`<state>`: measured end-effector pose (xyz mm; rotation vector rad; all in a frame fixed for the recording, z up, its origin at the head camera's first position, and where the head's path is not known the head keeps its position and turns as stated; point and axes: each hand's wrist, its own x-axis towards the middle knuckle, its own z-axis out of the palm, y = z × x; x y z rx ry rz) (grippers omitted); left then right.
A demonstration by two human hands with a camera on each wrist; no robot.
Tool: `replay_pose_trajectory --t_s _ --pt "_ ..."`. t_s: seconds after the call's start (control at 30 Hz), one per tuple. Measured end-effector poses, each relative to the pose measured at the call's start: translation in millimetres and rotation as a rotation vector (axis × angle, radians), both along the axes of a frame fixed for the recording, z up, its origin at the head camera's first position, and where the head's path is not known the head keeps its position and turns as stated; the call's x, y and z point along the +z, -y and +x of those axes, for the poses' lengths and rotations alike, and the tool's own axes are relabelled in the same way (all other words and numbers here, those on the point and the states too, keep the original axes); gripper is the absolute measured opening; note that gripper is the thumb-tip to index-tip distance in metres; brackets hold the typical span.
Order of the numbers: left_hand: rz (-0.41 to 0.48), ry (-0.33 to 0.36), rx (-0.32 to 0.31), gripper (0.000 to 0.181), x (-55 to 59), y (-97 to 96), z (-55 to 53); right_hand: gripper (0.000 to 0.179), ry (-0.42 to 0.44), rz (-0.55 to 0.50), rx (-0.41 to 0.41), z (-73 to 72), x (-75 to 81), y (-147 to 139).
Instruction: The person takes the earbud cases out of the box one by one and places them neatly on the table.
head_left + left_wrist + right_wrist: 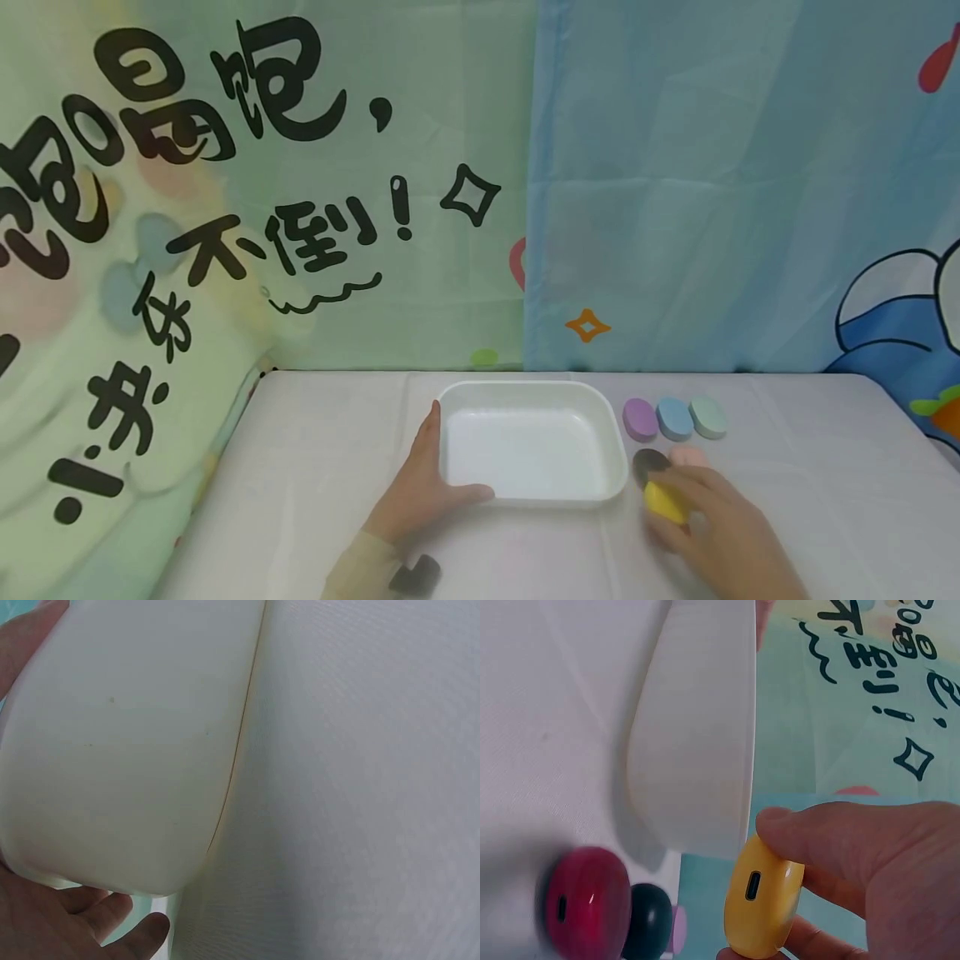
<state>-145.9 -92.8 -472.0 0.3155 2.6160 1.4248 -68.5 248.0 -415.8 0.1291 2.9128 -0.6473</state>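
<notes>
A white rectangular tray [532,502] lies on the table with nothing in it. My left hand [423,483] grips its near-left corner, fingers along the left wall and thumb on the near rim. Between the thumb and fingers of my right hand [708,521] is a yellow rounded case [759,900] with a small port slot, held just right of the tray. Beside that hand are a dark rounded case [649,463] and a pink one [687,456]. The right wrist view also shows a red case [589,904] with a slot, hidden in the head view.
Purple [640,419], blue [675,418] and pale green [708,417] cases stand in a row right of the tray, towards the back. A printed curtain [450,333] hangs behind the table [322,433]. A dark device [417,575] sits at my left wrist.
</notes>
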Motion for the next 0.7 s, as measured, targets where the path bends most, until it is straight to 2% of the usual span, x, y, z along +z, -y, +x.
replay_pose_trajectory --t_s 0.07,0.2,0.4,0.53,0.7 --pt "0.0 0.002 0.001 0.134 -0.2 0.3 -0.1 0.073 0.087 -0.038 -0.058 -1.3 -1.4 -4" --pt "-0.01 -0.009 0.0 0.133 0.2 0.6 -0.5 0.082 0.204 -0.096 -0.158 -0.3 -5.0 -14" --pt "-0.004 -0.023 -0.007 0.133 1.6 0.5 -1.0 0.083 0.197 -0.066 -0.144 3.6 -13.5 -29" --pt "0.007 -0.007 -0.007 0.134 -1.1 1.2 -1.8 0.084 0.192 -0.046 -0.139 3.9 -21.6 -38" --pt "0.008 -0.014 -0.015 0.135 -5.5 1.6 -3.6 0.084 0.225 -0.05 -0.165 3.8 -28.0 -43"
